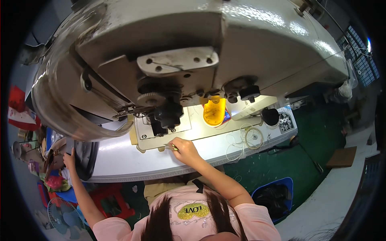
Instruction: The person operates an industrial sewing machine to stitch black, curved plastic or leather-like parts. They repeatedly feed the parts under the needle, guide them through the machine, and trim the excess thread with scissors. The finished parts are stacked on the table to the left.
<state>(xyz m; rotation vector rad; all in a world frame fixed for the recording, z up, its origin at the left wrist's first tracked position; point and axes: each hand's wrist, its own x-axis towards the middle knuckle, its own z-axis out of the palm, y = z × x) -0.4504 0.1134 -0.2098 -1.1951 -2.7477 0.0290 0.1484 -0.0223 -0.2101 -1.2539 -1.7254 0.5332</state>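
A large pale sewing machine (273, 52) fills the upper view, its needle area above a light metal plate (177, 130). Just in front of that plate, my right hand (184, 151) is closed around a small pair of thread snips (175, 148); a metal tip and a yellow-green part show between the fingers. My left hand (70, 160) reaches to the table's left end, with its fingers apart and the index finger stretched out. It is beside some flat black pieces (91, 158) that lie curved over the table edge.
A yellow tray (222, 114) stands behind the plate. To the right are a loose pale cord coil (261, 138) and a box of bobbins (286, 123). Below are a blue bin (290, 184) with black material, a red stool (126, 209) and a fan (66, 219).
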